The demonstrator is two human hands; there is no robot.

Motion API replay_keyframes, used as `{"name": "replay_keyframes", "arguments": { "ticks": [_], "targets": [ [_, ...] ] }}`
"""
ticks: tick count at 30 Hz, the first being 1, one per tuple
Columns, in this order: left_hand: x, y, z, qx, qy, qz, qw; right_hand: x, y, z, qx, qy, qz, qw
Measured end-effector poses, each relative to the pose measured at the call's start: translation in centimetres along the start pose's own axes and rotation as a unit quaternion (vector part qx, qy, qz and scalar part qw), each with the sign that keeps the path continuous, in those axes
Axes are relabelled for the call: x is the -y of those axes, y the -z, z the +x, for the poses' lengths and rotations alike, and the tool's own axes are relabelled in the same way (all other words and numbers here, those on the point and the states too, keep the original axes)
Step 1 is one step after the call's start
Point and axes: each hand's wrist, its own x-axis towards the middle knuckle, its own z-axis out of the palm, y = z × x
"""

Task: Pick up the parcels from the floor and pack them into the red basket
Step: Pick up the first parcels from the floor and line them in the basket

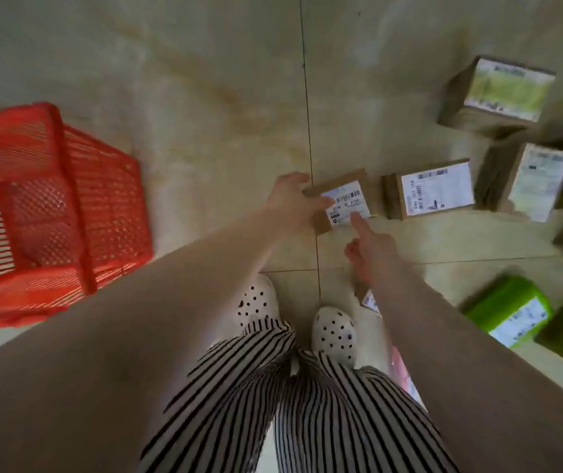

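I had the left hand (pixel 290 199) gripping the small brown cardboard parcel with a white label (pixel 341 203) by its left edge, down on the tiled floor (pixel 205 97) just ahead of my feet. Right hand (pixel 372 247) held nothing, index finger touching the label. Box looked light and stiff; opposite edges are the hold. Red slatted plastic basket (pixel 78 213) sat well left.

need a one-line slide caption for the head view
Left hand grips a small labelled cardboard parcel, right hand points at its label, red basket beside on the tiled floor.
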Motion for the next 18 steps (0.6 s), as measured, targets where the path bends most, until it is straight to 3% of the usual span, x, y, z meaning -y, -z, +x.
{"name": "replay_keyframes", "arguments": {
  "ticks": [3,7,12,18],
  "targets": [
    [0.9,-1.2,2.8,0.01,-0.019,0.072,0.997,0.4,-1.1,2.3,0.015,-0.024,0.051,0.998],
    [2.2,-2.5,4.1,0.031,-0.028,0.06,0.997,0.8,-2.7,3.8,0.047,-0.023,0.128,0.99],
    [3.1,-0.7,0.2,-0.049,-0.045,0.064,0.996,0.6,-2.8,-0.3,0.044,-0.002,0.099,0.994],
    [3.2,4.6,-10.4,-0.086,-0.023,-0.139,0.986,0.8,-2.5,-12.5,0.065,0.041,0.108,0.991]
  ]
}}
